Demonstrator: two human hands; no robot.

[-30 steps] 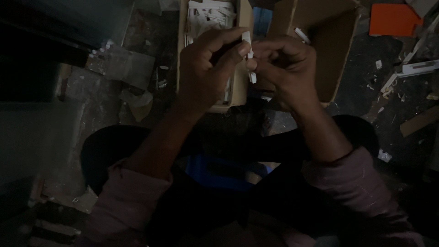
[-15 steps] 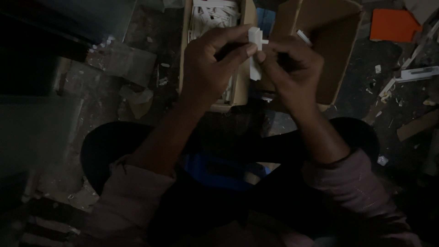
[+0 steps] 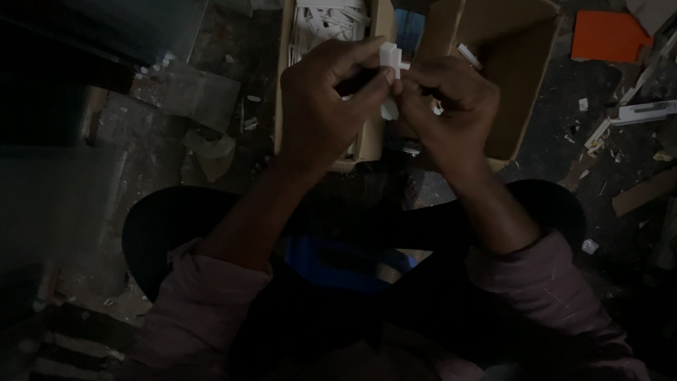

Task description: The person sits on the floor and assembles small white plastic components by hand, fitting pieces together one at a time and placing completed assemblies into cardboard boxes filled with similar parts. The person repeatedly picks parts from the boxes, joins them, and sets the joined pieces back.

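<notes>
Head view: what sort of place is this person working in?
Likely a dim, makeshift floor workshop: cardboard boxes holding white parts, scraps littering the floor, both hands, left and right, fitting a small white piece.

The small white piece (image 3: 390, 60) pinched between my left hand (image 3: 328, 106) and my right hand (image 3: 448, 113) looked like smooth, matt plastic. The two boxes (image 3: 518, 77) below were plain brown cardboard, dull and slightly rough. My sleeves (image 3: 543, 289) were soft woven cloth. The floor (image 3: 176, 106) looked like rough, gritty concrete.
</notes>
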